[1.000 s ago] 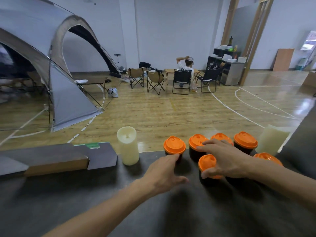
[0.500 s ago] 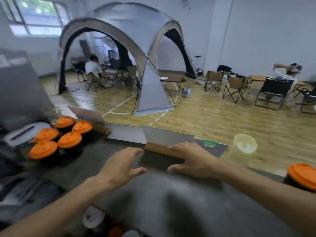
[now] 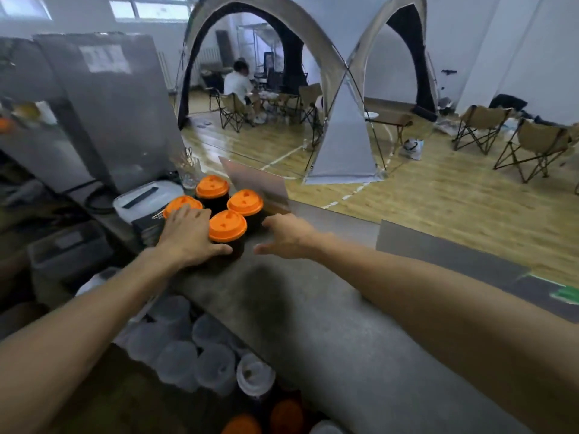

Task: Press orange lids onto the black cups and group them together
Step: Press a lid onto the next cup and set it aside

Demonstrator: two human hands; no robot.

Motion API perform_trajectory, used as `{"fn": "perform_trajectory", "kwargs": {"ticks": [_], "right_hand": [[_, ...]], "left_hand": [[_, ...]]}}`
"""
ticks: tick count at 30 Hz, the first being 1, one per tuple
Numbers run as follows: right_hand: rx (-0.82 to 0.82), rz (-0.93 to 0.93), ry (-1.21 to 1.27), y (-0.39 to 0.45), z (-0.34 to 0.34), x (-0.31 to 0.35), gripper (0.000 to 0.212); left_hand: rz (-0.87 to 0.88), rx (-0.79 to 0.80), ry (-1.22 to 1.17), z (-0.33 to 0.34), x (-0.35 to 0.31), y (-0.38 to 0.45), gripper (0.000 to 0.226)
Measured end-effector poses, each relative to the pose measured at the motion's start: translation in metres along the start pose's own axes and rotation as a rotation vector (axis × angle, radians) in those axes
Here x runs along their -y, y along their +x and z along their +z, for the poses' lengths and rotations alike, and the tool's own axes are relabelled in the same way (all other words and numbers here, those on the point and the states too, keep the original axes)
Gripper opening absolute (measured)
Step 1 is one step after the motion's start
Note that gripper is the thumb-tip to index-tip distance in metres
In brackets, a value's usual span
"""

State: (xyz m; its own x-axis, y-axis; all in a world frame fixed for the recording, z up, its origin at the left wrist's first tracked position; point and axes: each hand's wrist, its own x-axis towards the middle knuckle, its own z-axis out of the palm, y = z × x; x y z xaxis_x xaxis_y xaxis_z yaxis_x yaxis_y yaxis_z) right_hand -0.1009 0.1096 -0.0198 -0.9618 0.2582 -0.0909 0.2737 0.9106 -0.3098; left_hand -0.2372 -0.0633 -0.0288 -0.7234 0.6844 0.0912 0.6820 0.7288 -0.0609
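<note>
Several black cups with orange lids stand in a tight cluster at the left end of the grey counter (image 3: 313, 308). The nearest lidded cup (image 3: 227, 225) has one lidded cup (image 3: 245, 202) behind it on the right, a rear one (image 3: 212, 186), and a left one (image 3: 182, 205). My left hand (image 3: 188, 236) lies flat against the cluster's left side. Its fingers reach the left lid and its thumb runs along the nearest cup's base. My right hand (image 3: 286, 234) hovers open just right of the cluster, holding nothing.
A tilted metal plate (image 3: 257, 186) stands right behind the cups. Left of them are a white box (image 3: 144, 198) and a large grey machine (image 3: 103, 111). Stacked clear cups (image 3: 188, 349) and spare orange lids (image 3: 282, 415) sit below the counter. A tent and folding chairs stand beyond.
The view has swung left from the right-hand cups to this cluster. Both hands moved left along the counter; my left hand now touches the cups and my right has closed in beside them.
</note>
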Motion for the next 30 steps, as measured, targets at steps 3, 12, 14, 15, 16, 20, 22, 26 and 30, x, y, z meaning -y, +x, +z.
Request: {"fn": "perform_trajectory", "kwargs": {"ticks": [3, 12, 14, 15, 16, 20, 22, 26, 30], "right_hand": [[-0.001, 0.002, 0.020, 0.038, 0.011, 0.010, 0.075], [0.021, 0.013, 0.123, 0.073, 0.025, 0.011, 0.059], [0.016, -0.011, 0.163, 0.066, 0.024, 0.008, 0.060], [0.008, -0.024, 0.177, 0.059, 0.023, 0.005, 0.061], [0.005, -0.033, 0.191, 0.050, 0.021, 0.002, 0.059], [-0.008, 0.003, 0.267, -0.009, 0.007, -0.023, 0.047], [-0.036, 0.022, 0.269, -0.051, -0.003, -0.041, 0.049], [-0.042, 0.083, 0.259, -0.148, -0.018, -0.083, 0.060], [-0.124, 0.194, 0.211, -0.253, -0.024, -0.129, 0.063]], "left_hand": [[0.000, 0.133, -0.013, 0.009, 0.012, 0.026, 0.115], [0.064, 0.196, -0.137, 0.022, 0.019, 0.041, 0.094], [0.084, 0.168, -0.148, 0.016, 0.014, 0.034, 0.090], [0.096, 0.157, -0.156, 0.013, 0.010, 0.029, 0.087], [0.109, 0.152, -0.168, 0.009, 0.006, 0.024, 0.084], [0.232, 0.121, -0.253, -0.008, -0.025, -0.002, 0.078], [0.304, 0.116, -0.349, -0.015, -0.049, -0.016, 0.077], [0.455, 0.176, -0.480, -0.024, -0.120, -0.048, 0.080], [0.632, 0.255, -0.512, -0.022, -0.214, -0.077, 0.086]]}}
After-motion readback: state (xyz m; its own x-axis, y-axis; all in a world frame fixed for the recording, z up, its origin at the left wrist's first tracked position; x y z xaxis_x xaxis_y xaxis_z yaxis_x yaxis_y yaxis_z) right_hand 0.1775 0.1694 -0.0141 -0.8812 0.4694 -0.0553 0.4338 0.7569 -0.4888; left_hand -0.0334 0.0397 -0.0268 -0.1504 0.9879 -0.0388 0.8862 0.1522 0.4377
